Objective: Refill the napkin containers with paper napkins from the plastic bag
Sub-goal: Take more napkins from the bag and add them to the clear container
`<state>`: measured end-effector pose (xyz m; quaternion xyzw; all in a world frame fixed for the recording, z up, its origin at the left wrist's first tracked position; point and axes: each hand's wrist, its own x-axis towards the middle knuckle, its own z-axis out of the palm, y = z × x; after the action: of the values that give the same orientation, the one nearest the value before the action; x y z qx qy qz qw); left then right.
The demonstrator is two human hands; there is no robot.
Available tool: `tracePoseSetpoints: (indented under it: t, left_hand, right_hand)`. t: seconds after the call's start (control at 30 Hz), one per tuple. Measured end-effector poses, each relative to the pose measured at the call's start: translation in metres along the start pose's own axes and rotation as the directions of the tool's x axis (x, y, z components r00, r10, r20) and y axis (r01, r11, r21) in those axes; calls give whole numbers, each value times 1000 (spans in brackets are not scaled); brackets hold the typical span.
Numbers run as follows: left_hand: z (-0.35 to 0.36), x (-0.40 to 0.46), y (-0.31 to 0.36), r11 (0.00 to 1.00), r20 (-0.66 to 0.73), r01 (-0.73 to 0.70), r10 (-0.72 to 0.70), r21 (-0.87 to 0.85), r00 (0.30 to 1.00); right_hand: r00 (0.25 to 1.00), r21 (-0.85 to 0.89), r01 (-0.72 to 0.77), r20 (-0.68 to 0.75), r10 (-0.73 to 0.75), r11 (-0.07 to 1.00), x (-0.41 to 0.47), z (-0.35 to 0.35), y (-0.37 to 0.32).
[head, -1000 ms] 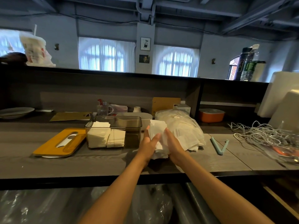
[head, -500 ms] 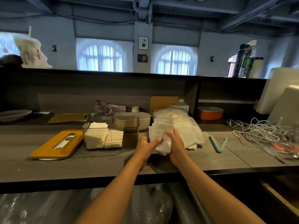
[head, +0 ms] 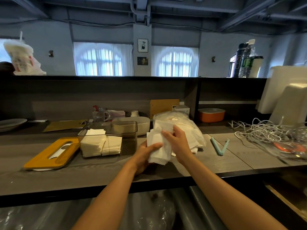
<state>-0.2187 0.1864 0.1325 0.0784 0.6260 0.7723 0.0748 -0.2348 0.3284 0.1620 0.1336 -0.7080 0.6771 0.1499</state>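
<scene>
- Both hands share the grip on 1 loose stack of napkins (head: 158,145): the left hand (head: 146,153) holds it from below with the thumb curled over its front face, and the right hand (head: 177,143) holds its right side with fingers curled over the upper sheets.
- This stack is held just above the desk (head: 116,173), near the front edge, between the clear container (head: 127,130) on its left and the plastic bag (head: 184,123) just behind the right hand.
- Handling, as I judge it: the napkins are very light, soft and thin. Single sheets will slide and fan out; the edges already look uneven. It is better to press the stack flat between thumb and fingers across the middle, not at 1 corner, and to lower it into the container as 1 block.
- 2 stacks of napkins (head: 101,145) already stand in the left part of the container; the right part looks free.
- An orange lid (head: 51,153) lies flat on the desk to the left of the container, so the container is open on top.
- Hard to see: the number of sheets in the held stack, the back side of it behind the right hand, and how many napkins remain in the bag, because the plastic is creased and glossy.
- A second container is not clearly visible; the pale bowl (head: 142,125) behind the clear one may be something else.
</scene>
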Motion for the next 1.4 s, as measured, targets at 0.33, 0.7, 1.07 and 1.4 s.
tracePoseSetpoints:
  t: [0.33, 0.7, 1.07, 1.4]
  left_hand:
    - [-8, 0, 7, 960, 130, 149, -121, -237, 984]
    - [-11, -2, 8, 902, 227, 189, -105, -388, 968]
    - [-14, 0, 7, 902, 259, 199, -102, -382, 960]
    - [-10, 3, 7, 848, 180, 201, -128, -490, 975]
  right_hand:
    - [994, -382, 63, 108, -23, 922, 35, 4, -39]
    - [975, -661, 165, 220, -20, 732, 51, 18, -81]
    - [994, -520, 90, 95, -48, 849, 56, 14, -77]
    - [992, 157, 115, -60, -107, 981, 43, 2, -111]
